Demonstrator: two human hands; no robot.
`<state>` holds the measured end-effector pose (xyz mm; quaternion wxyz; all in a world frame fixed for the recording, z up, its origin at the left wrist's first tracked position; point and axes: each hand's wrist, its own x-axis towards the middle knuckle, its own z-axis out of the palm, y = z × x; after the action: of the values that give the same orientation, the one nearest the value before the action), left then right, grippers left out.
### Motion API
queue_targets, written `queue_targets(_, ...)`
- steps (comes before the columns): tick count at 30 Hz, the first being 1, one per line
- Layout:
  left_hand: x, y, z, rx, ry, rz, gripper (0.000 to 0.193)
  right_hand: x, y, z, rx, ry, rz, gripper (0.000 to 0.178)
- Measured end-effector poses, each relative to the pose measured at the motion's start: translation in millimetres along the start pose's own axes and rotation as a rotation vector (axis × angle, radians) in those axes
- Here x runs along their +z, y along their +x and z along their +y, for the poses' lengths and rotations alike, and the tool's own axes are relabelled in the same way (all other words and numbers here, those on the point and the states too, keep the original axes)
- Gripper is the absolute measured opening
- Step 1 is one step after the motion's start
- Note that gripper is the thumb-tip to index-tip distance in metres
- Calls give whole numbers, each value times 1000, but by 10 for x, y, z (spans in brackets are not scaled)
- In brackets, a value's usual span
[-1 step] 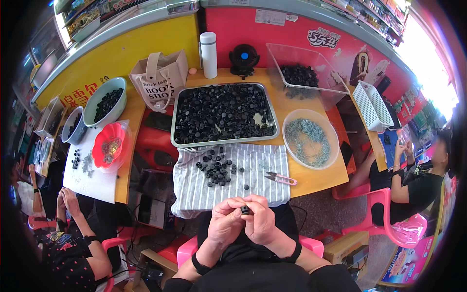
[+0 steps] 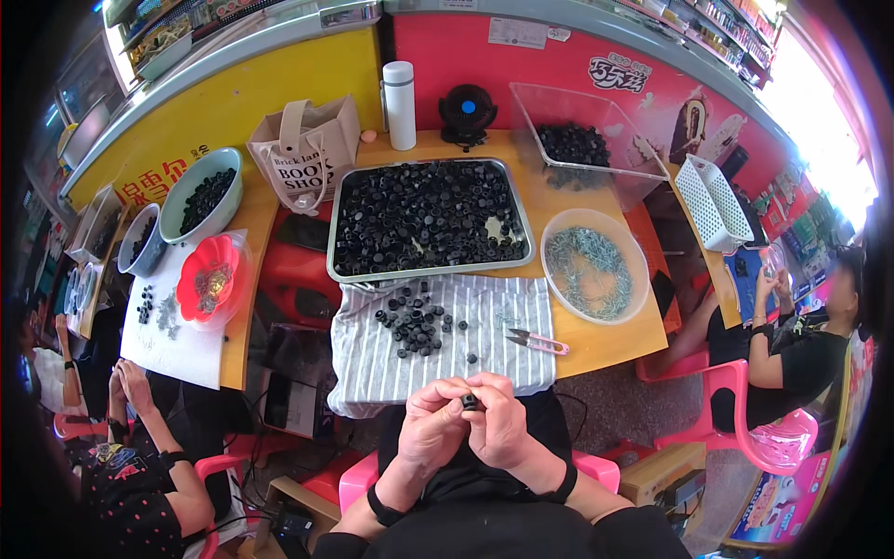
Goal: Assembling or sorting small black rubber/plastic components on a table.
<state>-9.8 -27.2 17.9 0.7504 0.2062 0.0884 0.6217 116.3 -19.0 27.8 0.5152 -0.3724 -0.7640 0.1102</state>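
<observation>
1. My left hand: thumb and fingertips pinched on one small black cap-like piece, held up between me and the table.
2. My right hand: fingertips on the same piece, from its other side.
3. Change: none visible; hands and piece sit as in the preceding picture, so I judge the handling at an unchanged stage.
4. Grey-and-white striped cloth: before me, bearing loose black pieces and pink-handled thread snips.
5. Metal tray: beyond, heaped with similar pieces.
6. Translucent round tub: right, holding slender metallic bits.
</observation>
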Motion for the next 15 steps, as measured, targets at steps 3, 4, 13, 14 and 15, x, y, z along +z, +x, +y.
queue_targets(3,3,-11,-6,-4,5,2,15,-12,1,-9,5,5,-13,28)
queue_targets(4,2,-16,-7,-9,2,10,15,-11,3,-8,6,6,-12,28)
queue_targets(13,80,-28,4,-8,-13,17,12,-20,66,-26,-63,-33,26,25)
queue_targets(14,83,-22,5,-3,-20,14,11,-29,76,-32,-71,-29,27,24)
queue_targets(15,85,-16,7,-4,-20,15,11,-33,83,-33,-78,-24,27,23)
